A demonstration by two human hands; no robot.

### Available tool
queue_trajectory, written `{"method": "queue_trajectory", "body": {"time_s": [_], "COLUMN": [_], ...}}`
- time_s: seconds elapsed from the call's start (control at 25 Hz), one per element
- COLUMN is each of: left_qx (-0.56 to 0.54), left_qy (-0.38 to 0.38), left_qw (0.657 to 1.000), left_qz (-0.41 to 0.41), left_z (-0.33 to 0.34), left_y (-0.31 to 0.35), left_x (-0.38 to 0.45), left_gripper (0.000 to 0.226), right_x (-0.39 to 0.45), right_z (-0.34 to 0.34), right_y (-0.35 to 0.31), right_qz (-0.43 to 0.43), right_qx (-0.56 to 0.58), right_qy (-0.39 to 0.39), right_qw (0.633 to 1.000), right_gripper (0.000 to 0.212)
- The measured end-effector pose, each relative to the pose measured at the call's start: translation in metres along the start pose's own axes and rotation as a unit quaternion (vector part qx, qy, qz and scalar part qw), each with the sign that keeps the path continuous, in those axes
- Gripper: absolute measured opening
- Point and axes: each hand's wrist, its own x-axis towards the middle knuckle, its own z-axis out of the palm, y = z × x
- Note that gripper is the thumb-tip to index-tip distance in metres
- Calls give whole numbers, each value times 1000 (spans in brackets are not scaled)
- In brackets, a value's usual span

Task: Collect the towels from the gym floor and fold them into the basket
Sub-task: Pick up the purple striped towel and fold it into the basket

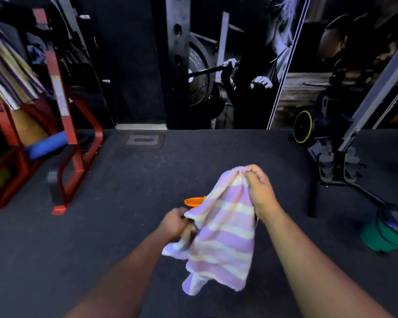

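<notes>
We can read no writing here; the labels on the red rack (62, 125) are too blurred. The floor (129, 198) is dark gym matting, with a weightlifting mural (228, 65) on the wall behind and a green bucket (384, 235) at right. Our right hand (260, 189) pinches the top corner of a purple and yellow striped towel (223, 235), which hangs in the air. Our left hand (174, 222) grips its lower left edge. An orange thing (194, 201) shows just behind the towel.
</notes>
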Motion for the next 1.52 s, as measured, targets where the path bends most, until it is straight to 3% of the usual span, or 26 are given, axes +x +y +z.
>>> {"method": "queue_trajectory", "body": {"time_s": [0.12, 0.2, 0.28, 0.4, 0.52, 0.6, 0.68, 0.76, 0.88, 1.0, 1.12, 1.28, 1.36, 1.48, 1.52], "left_qx": [-173, -258, -282, -267, -351, -396, -396, -307, -187, -123, -297, -478, -453, -333, -319], "left_qy": [16, 4, -7, -32, -16, -8, -8, 14, -32, 9, 29, 14, 14, 28, 20], "left_qw": [985, 966, 959, 963, 936, 918, 917, 949, 975, 987, 954, 878, 890, 942, 947], "left_qz": [15, 6, -11, -23, -21, -2, 34, 68, 113, 108, 37, -7, -44, -46, -28], "left_z": [-19, -32, -38, -34, -41, -48, -48, -39, -19, -16, -33, -53, -59, -63, -63], "left_y": [13, 34, 56, 79, 89, 83, 67, 40, 4, -12, -4, 24, 32, 34, 32], "left_x": [9, 18, 25, 19, 9, 7, -2, -19, -44, -40, -31, -31, -28, -25, -25], "left_gripper": [17, 14, 15, 22, 20, 12, 10, 37, 49, 40, 35, 20, 26, 33, 33], "right_x": [14, 3, -14, -40, -42, -39, -34, -20, -2, 7, 3, -47, -62, -54, -48], "right_z": [-19, -14, 9, 53, 72, 77, 81, 84, 92, 96, 89, 81, 83, 85, 83], "right_y": [35, 62, 79, 79, 84, 89, 82, 69, 60, 58, 51, 55, 64, 72, 69], "right_qz": [-1, -16, -52, -57, -37, -31, -10, 28, 120, 142, 95, 23, -15, -78, -84], "right_qx": [-252, -275, -260, -286, -382, -340, -221, -104, -5, 46, 70, -56, -130, -196, -200], "right_qy": [97, 115, 23, -158, -186, -179, -129, -55, -16, -9, -17, -179, -204, -109, -78], "right_qw": [963, 954, 964, 943, 905, 923, 967, 993, 993, 989, 993, 982, 970, 971, 973], "right_gripper": [4, 16, 35, 58, 36, 8, 14, 9, 29, 29, 40, 70, 55, 5, 4]}}
